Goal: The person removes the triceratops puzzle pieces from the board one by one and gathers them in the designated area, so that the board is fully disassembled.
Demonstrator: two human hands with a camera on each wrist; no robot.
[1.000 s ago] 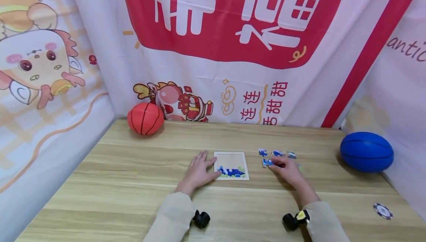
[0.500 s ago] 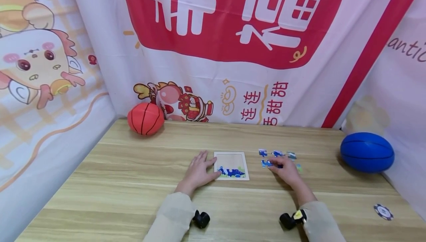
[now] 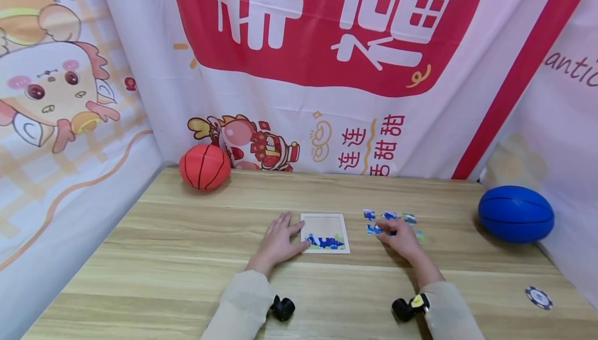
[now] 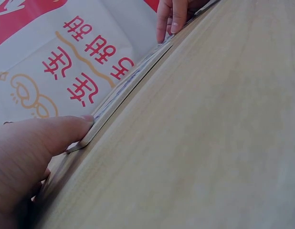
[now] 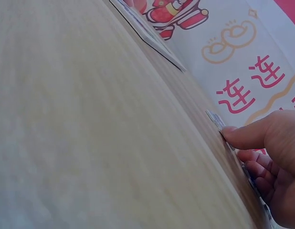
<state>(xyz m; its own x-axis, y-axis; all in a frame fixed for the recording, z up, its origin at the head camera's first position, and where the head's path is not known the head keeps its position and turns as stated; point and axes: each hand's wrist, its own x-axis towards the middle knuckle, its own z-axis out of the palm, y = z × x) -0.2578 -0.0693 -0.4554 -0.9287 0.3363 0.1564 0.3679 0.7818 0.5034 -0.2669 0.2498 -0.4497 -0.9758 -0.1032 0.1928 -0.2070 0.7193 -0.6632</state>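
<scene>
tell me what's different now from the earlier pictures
The right hand edged slightly left, toward the frame, and the blue piece it touches seems to have shifted with it; more of a green piece shows. Nothing was visibly let go. The left hand stays at the frame; the red ball and blue ball stayed put.

Right hand [image 3: 399,236] partly hides the puzzle pieces [image 3: 374,230], count unclear. 2 sleeves [image 3: 240,303] cut by head view's bottom edge, wall lettering [image 3: 572,68] by its right.
</scene>
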